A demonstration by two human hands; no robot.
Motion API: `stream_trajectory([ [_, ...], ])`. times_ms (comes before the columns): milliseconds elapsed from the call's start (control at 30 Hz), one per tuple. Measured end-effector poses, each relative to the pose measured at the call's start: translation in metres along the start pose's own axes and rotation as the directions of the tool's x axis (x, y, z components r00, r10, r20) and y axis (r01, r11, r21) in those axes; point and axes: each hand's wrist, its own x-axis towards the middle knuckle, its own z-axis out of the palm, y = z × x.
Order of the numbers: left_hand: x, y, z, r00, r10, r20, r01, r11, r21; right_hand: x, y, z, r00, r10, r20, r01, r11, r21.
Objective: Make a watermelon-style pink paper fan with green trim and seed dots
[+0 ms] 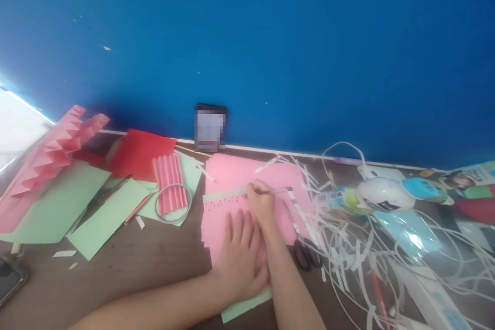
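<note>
My left hand (240,255) lies flat, fingers stretched, pressing on a pink paper sheet (226,216) that rests on the brown table. My right hand (260,198) is closed round a thin pen (279,191), whose tip touches a pale green strip (224,195) lying across the pink sheet. Small dark marks run in a row along the sheet just below that strip. A light green sheet (242,307) sticks out from under my left wrist.
Black-handled scissors (303,247) lie right of my right forearm. White paper strips (348,247) and cables tangle at the right by a white device (382,193). Folded pink paper (169,183), a wire ring, green sheets (104,216) and red paper (141,152) lie left. A blue wall stands behind.
</note>
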Motion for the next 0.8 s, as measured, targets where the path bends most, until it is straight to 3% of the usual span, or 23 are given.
stream_trajectory([
  [667, -0.0001, -0.0003, -0.0013, 1.0, -0.002, 0.005, 0.002, 1.0, 0.014, 0.0011, -0.0019, 0.0011, 0.999, -0.026, -0.023, 0.025, 1.0, -0.017],
  [800, -0.0002, -0.0002, 0.0011, 1.0, -0.004, 0.003, 0.004, 1.0, -0.002, 0.0009, -0.0069, -0.0034, 0.996, -0.003, -0.089, 0.003, 1.0, 0.0],
])
